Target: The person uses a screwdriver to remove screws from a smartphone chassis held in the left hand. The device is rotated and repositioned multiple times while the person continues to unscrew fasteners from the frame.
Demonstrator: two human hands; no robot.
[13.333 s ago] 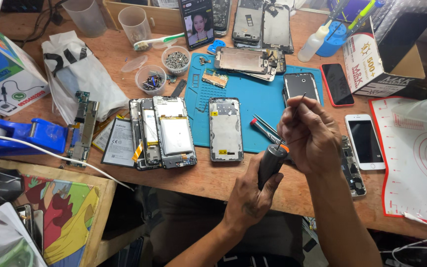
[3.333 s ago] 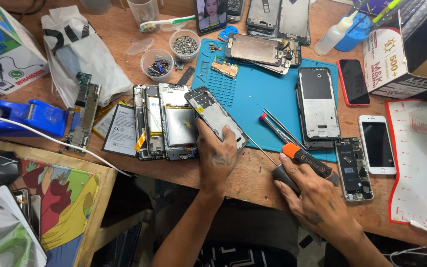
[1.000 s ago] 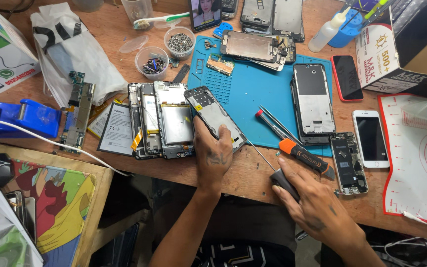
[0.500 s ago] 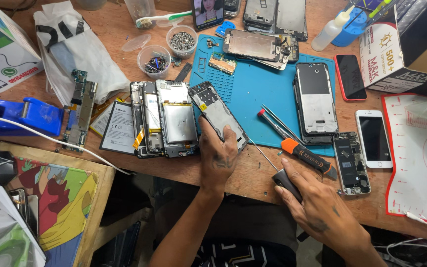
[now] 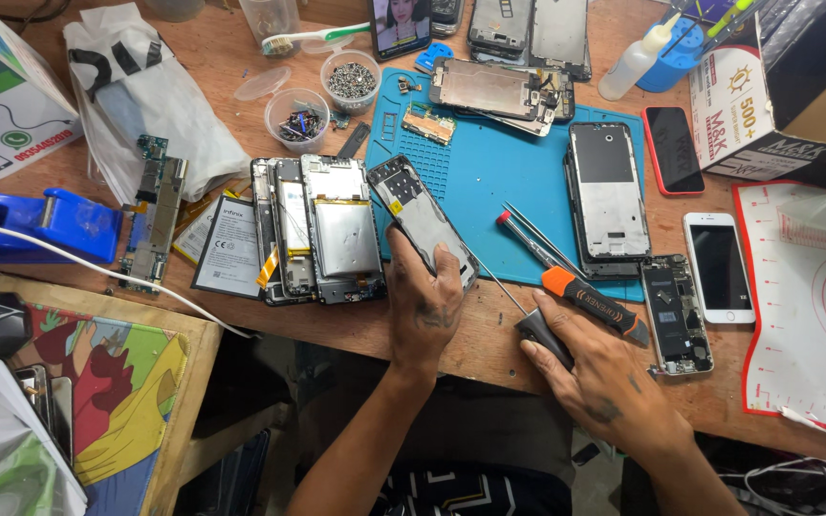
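Head view: left hand [image 5: 424, 304] fingers pinch the opened phone [image 5: 423, 220]; right hand [image 5: 604, 382] fingers curl around a black-handled screwdriver [image 5: 539, 330].

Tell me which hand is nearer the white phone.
Right. The right hand lies just left of and below the white phone, on a screwdriver; the left hand is farther left.

We count two hands at the bench: the left hand [image 5: 424, 304] and the right hand [image 5: 604, 382]. Three screwdrivers [image 5: 585, 296] lie at centre right. Two small round tubs of screws [image 5: 351, 81] stand at upper centre. Two intact phones, one red [image 5: 671, 148] and one white [image 5: 719, 268], lie at the right. One blue mat [image 5: 489, 172], one blue tape dispenser [image 5: 45, 225] at left.
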